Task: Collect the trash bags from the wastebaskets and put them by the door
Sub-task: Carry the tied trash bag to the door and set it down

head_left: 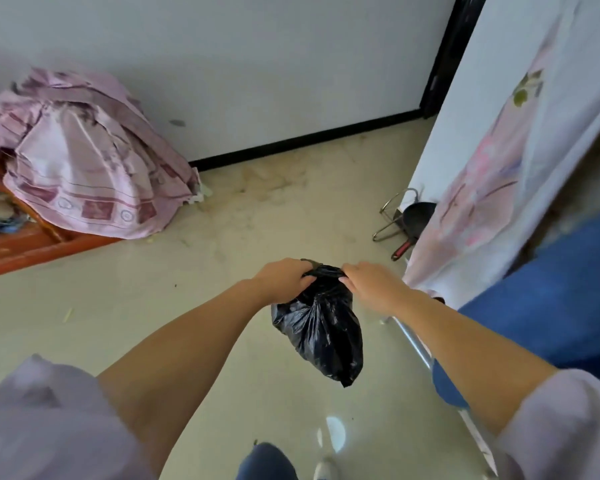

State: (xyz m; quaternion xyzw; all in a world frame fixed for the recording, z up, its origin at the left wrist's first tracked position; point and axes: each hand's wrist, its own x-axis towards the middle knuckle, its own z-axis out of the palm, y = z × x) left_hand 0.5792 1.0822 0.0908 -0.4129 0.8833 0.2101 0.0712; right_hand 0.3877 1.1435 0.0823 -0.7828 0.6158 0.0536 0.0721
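My left hand [284, 277] and right hand [371, 284] both grip the gathered neck of the black trash bag [321, 327], which hangs above the floor [222, 306] in front of me.

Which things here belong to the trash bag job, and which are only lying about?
Belong to the job:
- black trash bag, hanging above the floor
- left hand and right hand, both gripping its gathered top

Just lying about:
- pink cloth heaped at left
- black pan on the floor
- wire rack beside the pan
- floral curtain
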